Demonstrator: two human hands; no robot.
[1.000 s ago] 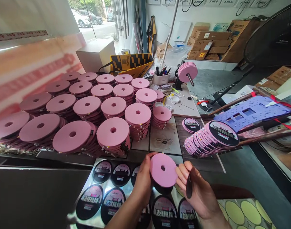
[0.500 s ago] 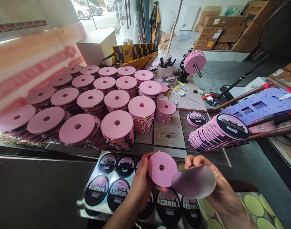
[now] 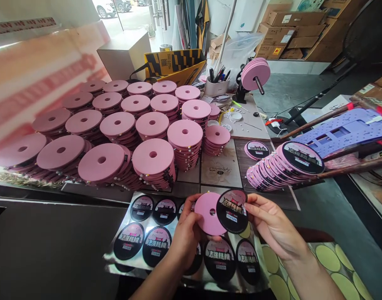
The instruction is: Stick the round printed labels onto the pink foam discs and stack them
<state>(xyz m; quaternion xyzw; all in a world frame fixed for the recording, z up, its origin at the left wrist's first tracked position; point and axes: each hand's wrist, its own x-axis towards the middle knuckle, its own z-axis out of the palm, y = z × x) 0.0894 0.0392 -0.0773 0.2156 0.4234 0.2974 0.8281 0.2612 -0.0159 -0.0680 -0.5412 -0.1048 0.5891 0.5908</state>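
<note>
My left hand grips a pink foam disc with a hole in its middle, its thumb on the near face. Between the thumb and fingers of my right hand is a round black-and-pink sticker, printed side toward me. The sticker overlaps the right part of the disc; whether they touch I cannot tell. Below both hands lies a shiny sheet of round stickers, partly hidden by my left hand and forearm.
Many stacks of pink discs fill the table's left side. A leaning stack of stickered discs stands at right, near a blue plastic piece. Behind are a pen holder and discs on a spindle. A sheet with yellowish circles lies lower right.
The sticker, earlier curled with its grey back showing, is now flat with its print toward me. My right hand has brought it up and left, over the disc's right side.
</note>
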